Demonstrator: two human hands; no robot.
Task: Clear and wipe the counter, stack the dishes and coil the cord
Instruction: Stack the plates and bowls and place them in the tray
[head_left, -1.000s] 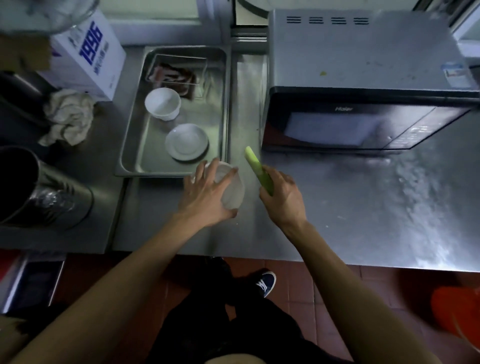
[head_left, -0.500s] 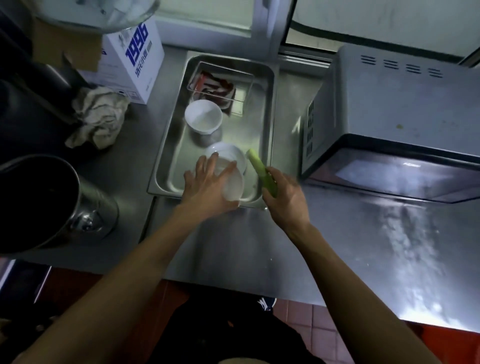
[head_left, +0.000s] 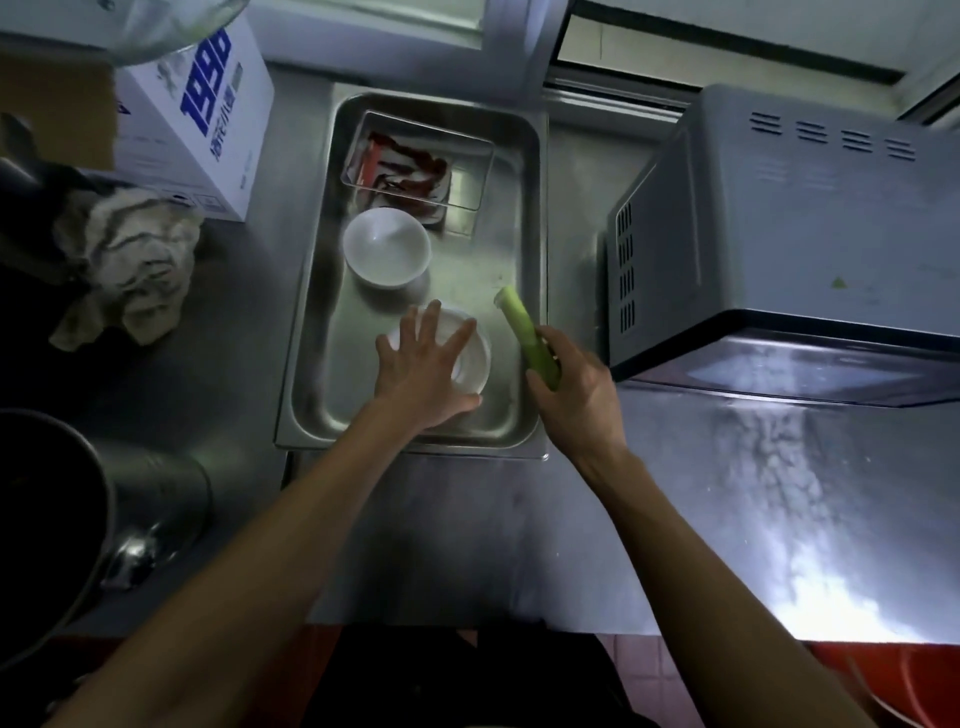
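Left hand, fingers spread flat, now presses the white bowl down onto the saucer in the steel tray, having carried it there off the bare counter a second ago, so stacking looks nearly done. Bowl sits under that palm by the tray's near edge; right hand grips a green stalk just beside it.

Both bare forearms reached forward from the bottom edge, the left hand lying palm down with its fingers spread and nearly straight, the thumb stretched out to the right, while the right hand sat beside it, knuckles up, fingers curled in a closed grip.
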